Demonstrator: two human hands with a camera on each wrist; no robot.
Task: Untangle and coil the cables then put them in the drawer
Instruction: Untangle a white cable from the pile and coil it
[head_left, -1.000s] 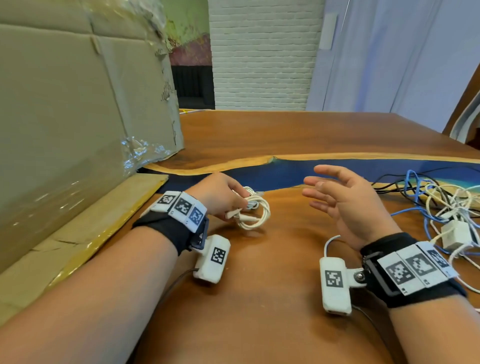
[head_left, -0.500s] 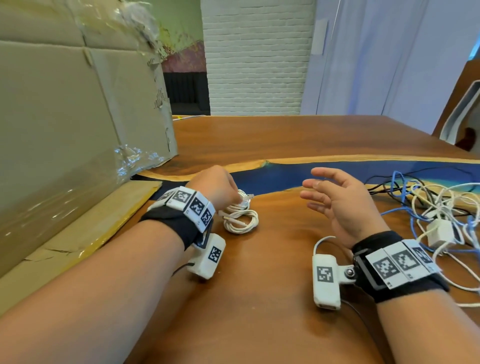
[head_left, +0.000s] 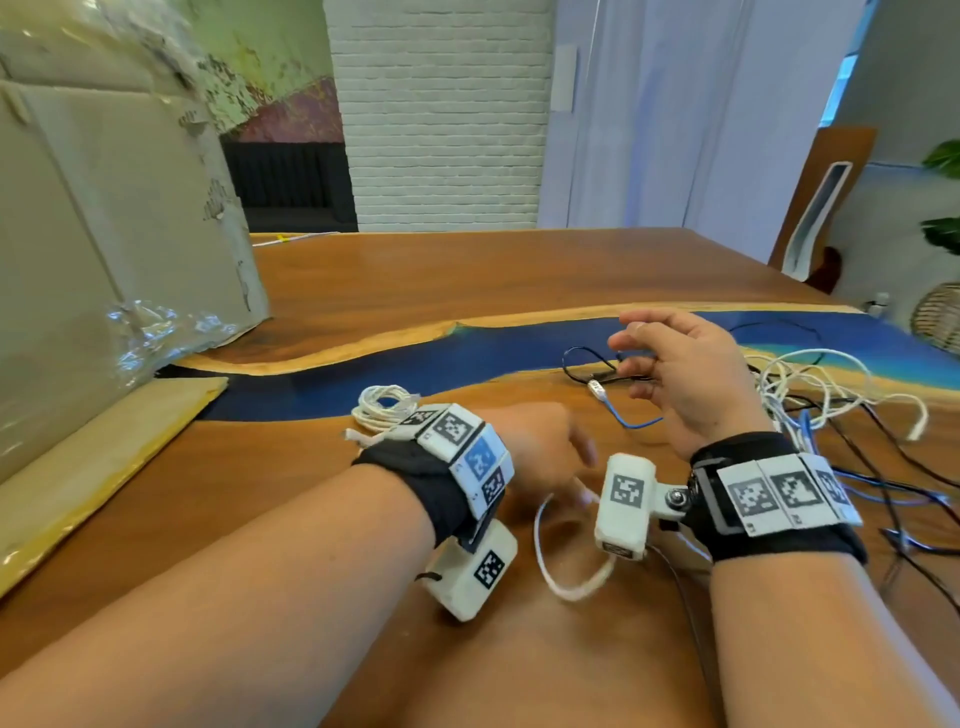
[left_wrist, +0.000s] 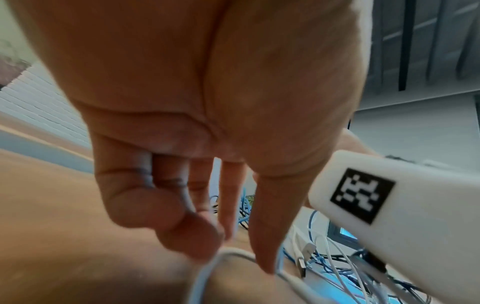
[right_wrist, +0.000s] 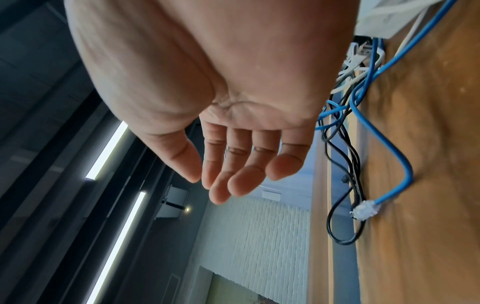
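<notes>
Left grip (left_wrist: 182, 127) slack over thin white cable (head_left: 550, 564) | right grip (right_wrist: 207, 98) spread — empty | glossy wooden table (head_left: 467, 280)

Left hand (head_left: 540, 457) low, fingers extended; right hand (head_left: 685, 374) raised, relaxed.

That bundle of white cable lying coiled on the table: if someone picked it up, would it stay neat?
Probably only partly. The coiled white cable shows no tie, so its loops would likely sag and spread. One loose end already sticks out and may dangle. It looks thin and light, so easy to lift.
</notes>
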